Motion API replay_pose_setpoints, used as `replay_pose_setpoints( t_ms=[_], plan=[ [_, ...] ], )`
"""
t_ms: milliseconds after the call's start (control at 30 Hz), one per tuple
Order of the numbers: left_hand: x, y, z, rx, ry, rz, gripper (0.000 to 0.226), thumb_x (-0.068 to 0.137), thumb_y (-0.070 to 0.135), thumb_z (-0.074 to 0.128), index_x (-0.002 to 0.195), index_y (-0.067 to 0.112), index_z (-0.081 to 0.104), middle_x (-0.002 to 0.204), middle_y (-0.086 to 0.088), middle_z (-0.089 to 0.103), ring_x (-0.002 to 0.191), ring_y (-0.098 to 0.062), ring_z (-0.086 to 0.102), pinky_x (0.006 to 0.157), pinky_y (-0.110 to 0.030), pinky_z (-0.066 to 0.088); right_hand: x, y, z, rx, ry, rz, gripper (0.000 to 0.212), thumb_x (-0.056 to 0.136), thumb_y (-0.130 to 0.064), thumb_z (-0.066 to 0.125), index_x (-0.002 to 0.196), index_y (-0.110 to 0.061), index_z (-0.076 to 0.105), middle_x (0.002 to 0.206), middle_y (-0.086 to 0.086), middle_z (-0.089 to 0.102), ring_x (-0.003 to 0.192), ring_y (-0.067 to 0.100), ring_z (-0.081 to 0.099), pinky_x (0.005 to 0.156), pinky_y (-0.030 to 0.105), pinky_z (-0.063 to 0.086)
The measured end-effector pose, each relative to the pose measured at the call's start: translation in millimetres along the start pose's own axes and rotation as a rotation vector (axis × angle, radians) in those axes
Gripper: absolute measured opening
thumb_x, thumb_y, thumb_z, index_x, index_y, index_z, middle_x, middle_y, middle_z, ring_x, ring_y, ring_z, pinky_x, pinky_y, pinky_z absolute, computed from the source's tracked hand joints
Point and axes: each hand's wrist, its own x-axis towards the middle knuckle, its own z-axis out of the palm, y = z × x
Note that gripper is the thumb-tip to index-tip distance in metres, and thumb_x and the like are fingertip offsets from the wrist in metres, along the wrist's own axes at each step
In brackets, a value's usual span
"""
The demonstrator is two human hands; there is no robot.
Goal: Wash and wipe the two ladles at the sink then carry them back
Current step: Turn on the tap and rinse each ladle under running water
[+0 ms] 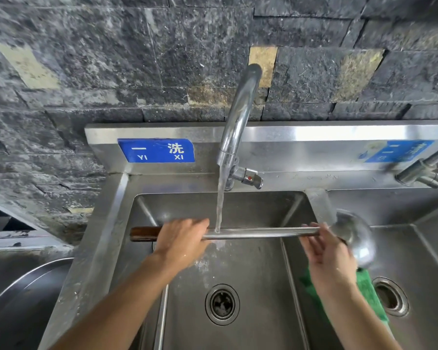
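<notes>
Green cloth (367, 289) beneath ladle (263, 233); running faucet (238, 117) above

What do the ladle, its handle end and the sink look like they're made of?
The ladle looks like polished steel: its shaft and bowl are silvery and mirror the light. Its handle end looks like dark brown varnished wood, though plastic can't be ruled out. The sink seems to be brushed stainless steel, grey with soft, streaky reflections.
</notes>
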Motion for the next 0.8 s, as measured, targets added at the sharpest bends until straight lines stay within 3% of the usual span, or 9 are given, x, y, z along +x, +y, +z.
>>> replay_pose_setpoints(
  t_ms=[133, 233, 300, 467, 533, 600, 667, 700, 800],
  plan=[
    [-11, -10, -4, 0.018, -0.008, 0.005, 0.018, 0.097, 0.042, 0.054, 0.099, 0.023, 0.055, 0.086, 0.009, 0.064, 0.068, -0.010, 0.054, 0.063, -0.022, 0.043, -28, 50, 27, -0.173, -0.042, 0.101, 0.008, 0.100, -0.006, 0.063, 0.105, -0.004, 0.068, 0.106, 0.016, 0.075, 0.082, 0.017, 0.077, 0.078, 0.036, 0.065],
    [-13, -9, -6, -0.008, -0.025, 0.018, 0.015, 0.099, 0.036, 0.051, 0.102, 0.023, 0.055, 0.087, 0.008, 0.065, 0.073, -0.012, 0.063, 0.066, -0.025, 0.049, -51, 82, 43, -0.280, -0.118, 0.106, 0.015, 0.101, -0.010, 0.063, 0.100, 0.001, 0.073, 0.080, 0.011, 0.067, 0.066, 0.017, 0.062, 0.062, 0.023, 0.059],
    [-14, -9, -5, -0.007, -0.025, 0.010, 0.014, 0.098, 0.036, 0.051, 0.101, 0.023, 0.055, 0.090, 0.006, 0.068, 0.077, -0.016, 0.068, 0.064, -0.029, 0.047, -63, 104, 54, -0.263, -0.144, 0.131, 0.018, 0.101, -0.012, 0.063, 0.097, 0.002, 0.074, 0.081, 0.014, 0.064, 0.067, 0.019, 0.059, 0.058, 0.024, 0.051],
    [-30, -27, -3, -0.032, -0.033, -0.070, 0.012, 0.095, 0.038, 0.054, 0.097, 0.026, 0.056, 0.095, 0.005, 0.071, 0.085, -0.017, 0.070, 0.069, -0.031, 0.050, -91, 132, 69, -0.193, -0.193, 0.249, 0.018, 0.102, -0.009, 0.061, 0.103, 0.006, 0.069, 0.093, 0.019, 0.076, 0.083, 0.023, 0.076, 0.076, 0.030, 0.064],
    [-41, -40, -1, 0.005, -0.015, -0.076, 0.016, 0.093, 0.040, 0.054, 0.104, 0.028, 0.059, 0.096, 0.007, 0.071, 0.086, -0.016, 0.071, 0.068, -0.031, 0.051, -99, 132, 72, -0.283, -0.235, 0.325, 0.019, 0.104, -0.009, 0.059, 0.104, 0.006, 0.069, 0.102, 0.023, 0.078, 0.086, 0.024, 0.077, 0.083, 0.034, 0.064],
    [-51, -52, 1, 0.053, -0.035, -0.079, 0.020, 0.089, 0.040, 0.056, 0.107, 0.031, 0.061, 0.092, 0.006, 0.073, 0.078, -0.019, 0.072, 0.062, -0.033, 0.052, -103, 128, 71, -0.519, -0.291, 0.376, 0.020, 0.104, -0.012, 0.059, 0.104, 0.006, 0.070, 0.096, 0.023, 0.078, 0.078, 0.026, 0.076, 0.084, 0.039, 0.063],
    [-61, -62, 2, 0.076, -0.076, -0.078, 0.017, 0.081, 0.036, 0.068, 0.094, 0.026, 0.064, 0.076, 0.003, 0.072, 0.061, -0.021, 0.071, 0.052, -0.032, 0.051, -109, 124, 69, -0.798, -0.370, 0.273, 0.022, 0.102, -0.013, 0.059, 0.095, 0.003, 0.073, 0.079, 0.014, 0.078, 0.065, 0.022, 0.070, 0.070, 0.035, 0.061],
    [-65, -67, 1, 0.079, -0.072, -0.082, 0.016, 0.078, 0.034, 0.072, 0.087, 0.024, 0.064, 0.068, 0.003, 0.070, 0.053, -0.020, 0.068, 0.048, -0.031, 0.051, -109, 123, 66, -0.916, -0.402, 0.130, 0.021, 0.101, -0.015, 0.061, 0.090, -0.003, 0.075, 0.072, 0.008, 0.077, 0.059, 0.018, 0.067, 0.062, 0.032, 0.058],
    [-77, -77, 2, 0.045, -0.071, -0.127, 0.011, 0.086, 0.035, 0.068, 0.089, 0.025, 0.064, 0.065, 0.006, 0.064, 0.049, -0.008, 0.058, 0.047, -0.022, 0.046, -101, 132, 59, -1.182, -0.468, -0.524, 0.017, 0.098, -0.019, 0.064, 0.084, -0.027, 0.071, 0.072, -0.008, 0.073, 0.065, 0.009, 0.066, 0.064, 0.028, 0.053]
  ],
)
